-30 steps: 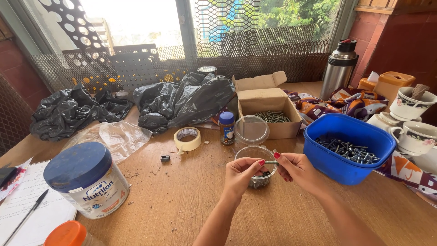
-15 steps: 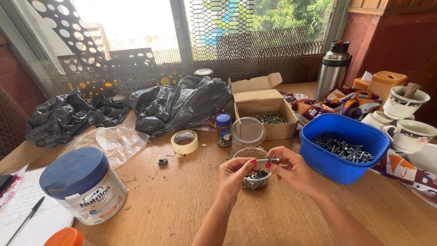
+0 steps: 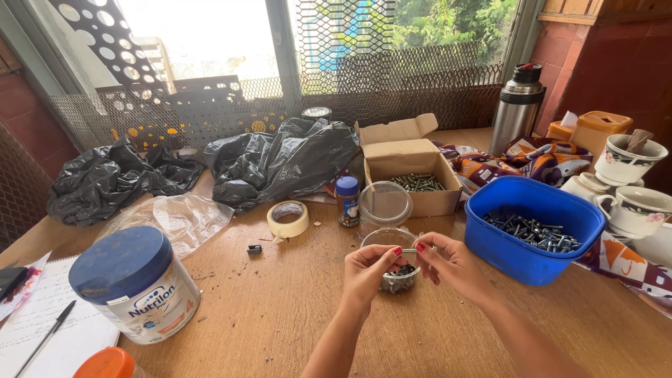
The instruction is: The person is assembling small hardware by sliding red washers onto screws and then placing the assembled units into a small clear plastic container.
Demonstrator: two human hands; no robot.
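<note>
My left hand (image 3: 367, 271) and my right hand (image 3: 451, 264) meet over a small clear plastic cup (image 3: 396, 260) that holds dark screws. Between the fingertips of both hands is one thin metal screw (image 3: 410, 250), held level just above the cup. To the right stands a blue plastic tub (image 3: 533, 229) with several dark screws in its bottom. Behind the cup, a second clear cup (image 3: 385, 204) stands upright, and an open cardboard box (image 3: 413, 172) holds more screws.
On the wooden table: a roll of masking tape (image 3: 288, 219), a small blue-capped jar (image 3: 347, 201), a blue-lidded tin (image 3: 134, 283), black plastic bags (image 3: 280, 158), a steel flask (image 3: 516, 109), cups (image 3: 630, 159), a notepad with pen (image 3: 46, 331).
My hands have closed in together over the small cup. The screw that my right hand held near the blue tub is now held between both hands.
</note>
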